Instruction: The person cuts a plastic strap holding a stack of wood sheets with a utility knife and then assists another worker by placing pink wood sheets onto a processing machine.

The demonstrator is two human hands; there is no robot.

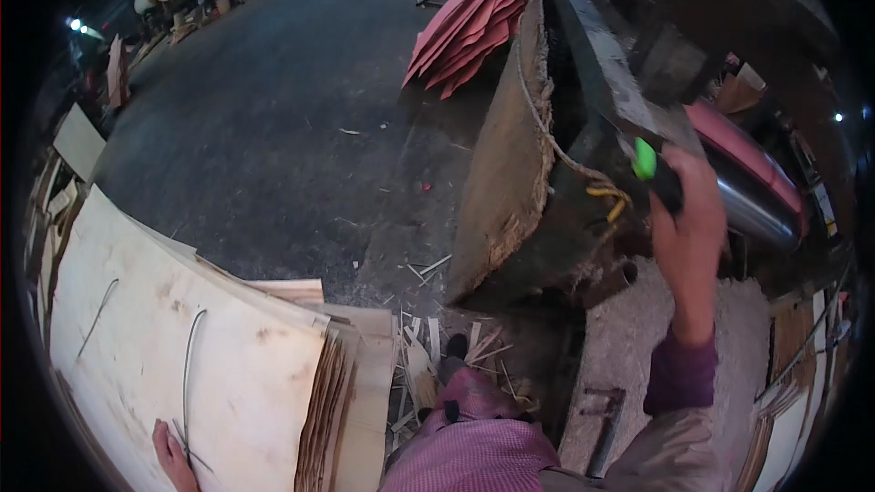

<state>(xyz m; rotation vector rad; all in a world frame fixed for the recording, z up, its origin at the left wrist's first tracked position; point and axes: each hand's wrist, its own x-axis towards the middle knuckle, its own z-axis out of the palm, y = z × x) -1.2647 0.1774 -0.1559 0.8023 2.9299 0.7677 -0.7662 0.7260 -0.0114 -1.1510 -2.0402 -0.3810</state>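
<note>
I am holding my right hand (pixel 690 205) out over the machine (pixel 602 41), its fingers wrapping closed around the black handle of a tool (pixel 644 160). That grip is probably leaving the green front part free, pointing away from the palm. The tool is sitting just beside the machine's edge; I cannot tell whether it is touching.

My left hand (pixel 173 460) is resting low on the stack (pixel 246 374), near a curved rod (pixel 188 364), perhaps for balance or to steady the top sheet. I cannot tell how far its fingers are opening or whether they are gripping anything. The stack is lying at my left, likely to be within easy reach.

The tool is showing bright green against black, with a greyish tip blurring out. The stack's top is looking pale and broad, bearing brownish smudges, while its right side is exposing darker, wavy layers.
</note>
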